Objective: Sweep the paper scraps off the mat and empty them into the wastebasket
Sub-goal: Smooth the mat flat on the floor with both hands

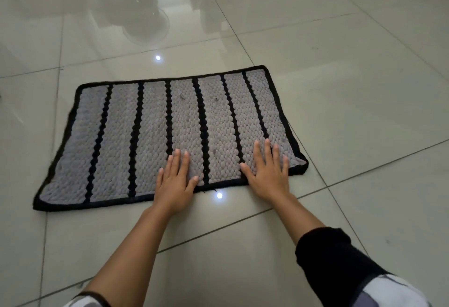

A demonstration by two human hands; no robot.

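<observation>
Both hands, the left hand [175, 180] and right hand [268, 170], are pressing flat with fingers [258, 155] spread open, gripping nothing, on the striped mat's [150, 136] 5 o'clock edge, probably steadying it; no paper scraps or wastebasket are showing.

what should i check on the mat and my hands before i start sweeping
1. Mat lying flat on the tiled floor: ok.
2. Left hand flat and empty on the near edge: ok.
3. Right hand flat and empty near the right corner: ok.
4. Paper scraps to sweep: cannot tell; only a few tiny specks show on the weave.
5. Broom or brush within reach: not ok, none in view.
6. Wastebasket located: not ok, none in view.
</observation>
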